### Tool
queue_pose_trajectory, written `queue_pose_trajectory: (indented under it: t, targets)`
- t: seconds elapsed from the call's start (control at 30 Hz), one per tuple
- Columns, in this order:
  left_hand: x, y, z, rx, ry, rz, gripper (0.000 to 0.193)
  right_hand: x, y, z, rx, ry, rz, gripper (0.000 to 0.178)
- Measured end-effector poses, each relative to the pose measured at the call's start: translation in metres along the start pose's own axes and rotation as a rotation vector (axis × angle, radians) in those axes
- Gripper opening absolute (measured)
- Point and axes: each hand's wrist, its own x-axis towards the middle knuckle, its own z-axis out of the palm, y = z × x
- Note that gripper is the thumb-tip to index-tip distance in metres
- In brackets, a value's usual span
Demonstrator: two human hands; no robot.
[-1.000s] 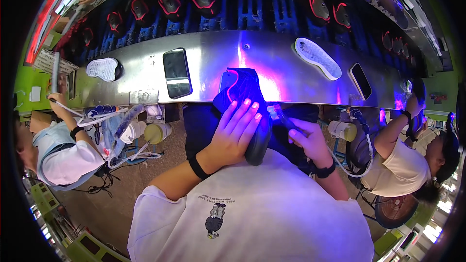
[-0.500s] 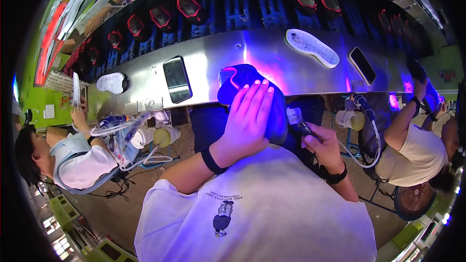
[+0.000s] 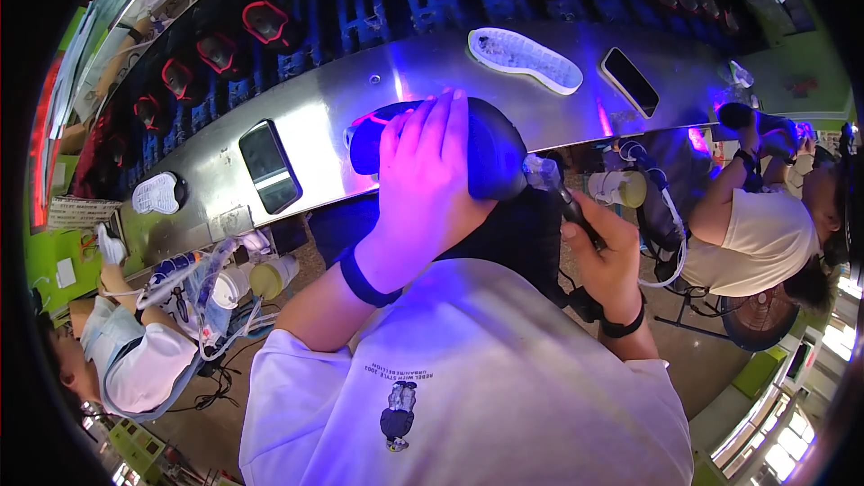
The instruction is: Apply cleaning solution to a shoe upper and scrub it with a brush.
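Observation:
A dark shoe upper (image 3: 500,146) with a bit of red trim at its left end lies tilted across the near edge of the metal bench, above my lap. My left hand (image 3: 423,157) grips it from above, fingers together along its top and the thumb hidden. Closed around the dark handle of a brush, my right hand (image 3: 610,256) is just to the right of the shoe. The pale head of the brush (image 3: 542,172) is at the shoe's right end; whether it touches, I cannot tell. Violet light falls on the shoe and my left hand.
On the metal bench (image 3: 333,117) are a white shoe sole (image 3: 526,60), a smaller sole (image 3: 158,193) and two phones, one left (image 3: 270,166), one right (image 3: 630,83). Red-trimmed shoe uppers (image 3: 266,22) sit on the dark rack behind. People work on both sides, near tubs (image 3: 621,187) and hoses.
The shoe has turned, so its length lies more sideways, and my left hand has turned with it. The brush has come closer to its right end. The whole view has shifted.

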Motion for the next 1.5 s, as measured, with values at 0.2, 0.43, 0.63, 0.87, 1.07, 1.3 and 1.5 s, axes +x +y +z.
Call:
queue_pose_trajectory:
  t: [0.2, 0.43, 0.63, 0.87, 1.07, 1.3, 1.5]
  targets:
    - [0.026, -0.027, -0.007, -0.126, 0.008, -0.014, 0.097, 0.050, -0.024, -0.007, -0.204, -0.078, -0.143, 0.038]
    - [0.049, -0.064, -0.025, -0.163, -0.019, -0.113, 0.097, 0.105, -0.019, 0.024, -0.208, -0.016, -0.296, 0.039]
    - [0.036, -0.106, -0.044, 0.043, -0.357, -0.131, 0.106, 0.121, 0.011, 0.060, 0.286, -0.078, 0.038, 0.036]
    - [0.004, -0.110, -0.049, -0.241, -0.213, -0.176, 0.108, 0.132, 0.001, 0.042, 0.294, -0.219, 0.095, 0.037]
    - [-0.014, -0.080, -0.058, -0.582, -0.378, -0.248, 0.103, 0.137, -0.051, 0.013, 0.098, -0.248, -0.150, 0.037]
    - [-0.007, -0.053, -0.067, -0.910, -0.521, -0.312, 0.093, 0.123, -0.042, 0.003, 0.158, -0.260, -0.189, 0.038]
    - [-0.006, -0.049, -0.053, -1.169, -0.526, -0.498, 0.079, 0.120, -0.042, -0.003, 0.214, -0.319, -0.172, 0.035]
